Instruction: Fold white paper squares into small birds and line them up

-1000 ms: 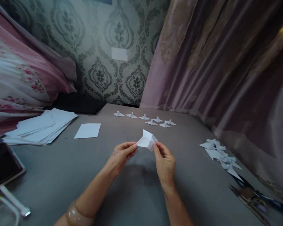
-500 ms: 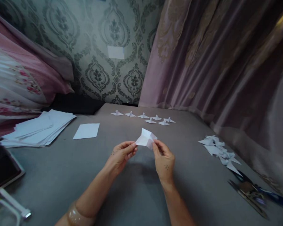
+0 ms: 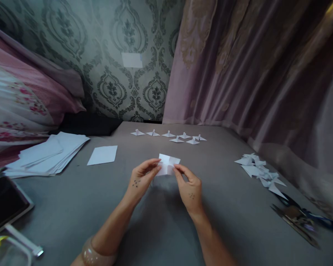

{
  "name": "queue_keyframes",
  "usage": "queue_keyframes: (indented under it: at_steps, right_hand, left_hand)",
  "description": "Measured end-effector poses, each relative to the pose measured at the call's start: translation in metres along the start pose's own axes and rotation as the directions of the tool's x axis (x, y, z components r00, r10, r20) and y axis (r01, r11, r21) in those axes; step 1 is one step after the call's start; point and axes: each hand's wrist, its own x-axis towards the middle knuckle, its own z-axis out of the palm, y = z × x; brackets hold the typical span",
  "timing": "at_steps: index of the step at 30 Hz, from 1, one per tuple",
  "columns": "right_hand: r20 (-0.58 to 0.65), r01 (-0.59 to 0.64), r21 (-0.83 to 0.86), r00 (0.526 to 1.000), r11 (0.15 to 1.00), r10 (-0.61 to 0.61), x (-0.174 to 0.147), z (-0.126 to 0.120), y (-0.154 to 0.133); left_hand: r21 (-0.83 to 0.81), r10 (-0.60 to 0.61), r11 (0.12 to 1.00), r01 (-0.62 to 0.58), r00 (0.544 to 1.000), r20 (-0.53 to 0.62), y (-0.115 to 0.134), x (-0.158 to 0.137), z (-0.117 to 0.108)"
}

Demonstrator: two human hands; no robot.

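A small creased sheet of white paper [image 3: 166, 165] is held up above the grey table, its fold lines crossing near the middle. My left hand [image 3: 142, 180] pinches its left edge between thumb and fingers. On the opposite side, my right hand [image 3: 189, 187] grips the right edge in the same way. Beyond the hands stand several folded paper figures [image 3: 168, 133] in two loose rows. A flat white paper square [image 3: 102, 155] lies on the table to the left of my left hand.
At left are a stack of white paper [image 3: 55, 153], a dark-screened device [image 3: 7, 203] and a white cable [image 3: 23, 239]. On the right lie a pile of folded paper pieces [image 3: 259, 170] and scissors [image 3: 294, 225]. A curtain [image 3: 224, 74] hangs along the right side.
The paper has been turned and opened flatter, and it sits slightly further left. My left thumb and fingers have shifted their hold along its left edge.
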Motion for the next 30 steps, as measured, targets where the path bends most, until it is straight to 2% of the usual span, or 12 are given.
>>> queue_keyframes:
  at_steps: [3,9,17,21,30]
  right_hand:
    - [0.035,0.040,-0.010,0.999,0.999,-0.039,-0.0019,0.0010,0.0001]
    - [0.065,0.009,0.037,0.998,0.999,-0.012,-0.0013,-0.0010,-0.0026]
    - [0.019,0.126,0.086,0.992,0.988,-0.128,0.0028,-0.0024,-0.0008]
    - [0.015,0.119,0.057,0.993,0.991,-0.120,0.0012,-0.0017,0.0003]
    - [0.046,0.196,-0.053,0.980,0.979,-0.194,0.0008,-0.0023,-0.0026]
  left_hand:
    - [0.052,0.014,0.999,-0.014,1.000,0.004,-0.0049,0.0007,-0.0004]
    - [0.032,0.013,0.999,-0.013,1.000,0.003,-0.0045,-0.0008,0.0013]
    - [0.216,0.272,0.937,-0.275,0.961,0.046,-0.0020,-0.0047,-0.0003]
    - [0.272,0.322,0.907,-0.321,0.946,0.044,-0.0024,-0.0051,0.0012]
    - [0.388,0.388,0.832,-0.396,0.916,0.104,-0.0085,-0.0036,0.0004]
